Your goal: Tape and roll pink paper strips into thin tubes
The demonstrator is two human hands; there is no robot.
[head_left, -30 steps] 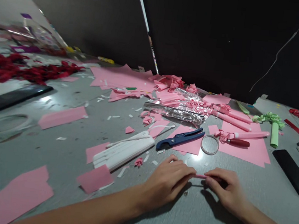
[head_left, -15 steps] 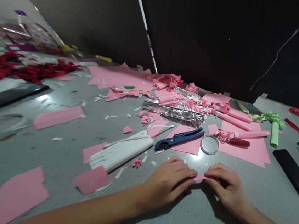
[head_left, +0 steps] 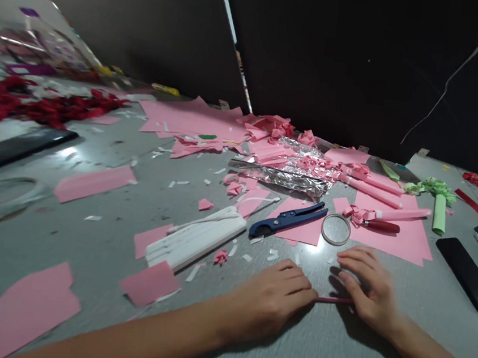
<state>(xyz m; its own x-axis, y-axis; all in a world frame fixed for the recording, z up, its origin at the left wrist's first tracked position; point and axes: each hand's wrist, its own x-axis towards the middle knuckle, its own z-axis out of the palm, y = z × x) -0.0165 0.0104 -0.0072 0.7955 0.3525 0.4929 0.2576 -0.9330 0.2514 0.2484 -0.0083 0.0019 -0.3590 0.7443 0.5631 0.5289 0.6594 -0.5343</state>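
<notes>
My left hand (head_left: 280,294) rests low over the table, its fingers closed on one end of a narrow pink paper strip (head_left: 333,300). The strip is seen edge-on as a thin dark pink line running right. Its far end meets the edge of my right hand (head_left: 368,289), whose fingers are raised and spread apart, gripping nothing visible. Just beyond my hands lie a tape ring (head_left: 323,228) and a navy blue hand tool (head_left: 288,219). Left of them, a small crumpled pink paper piece (head_left: 221,257) sits beside a white slab (head_left: 202,238) with a white cord on it.
Pink paper sheets (head_left: 198,118), crinkled foil (head_left: 285,179) and pink rolled tubes (head_left: 370,190) lie toward the dark panel. A black phone (head_left: 468,274) is at right, another dark device (head_left: 20,147) at left. Green paper (head_left: 439,214) stands near the right edge.
My right hand has let go of the pink strip, opening and lifting its fingers slightly. The strip, earlier showing its flat face, now appears edge-on and more of it is exposed.
</notes>
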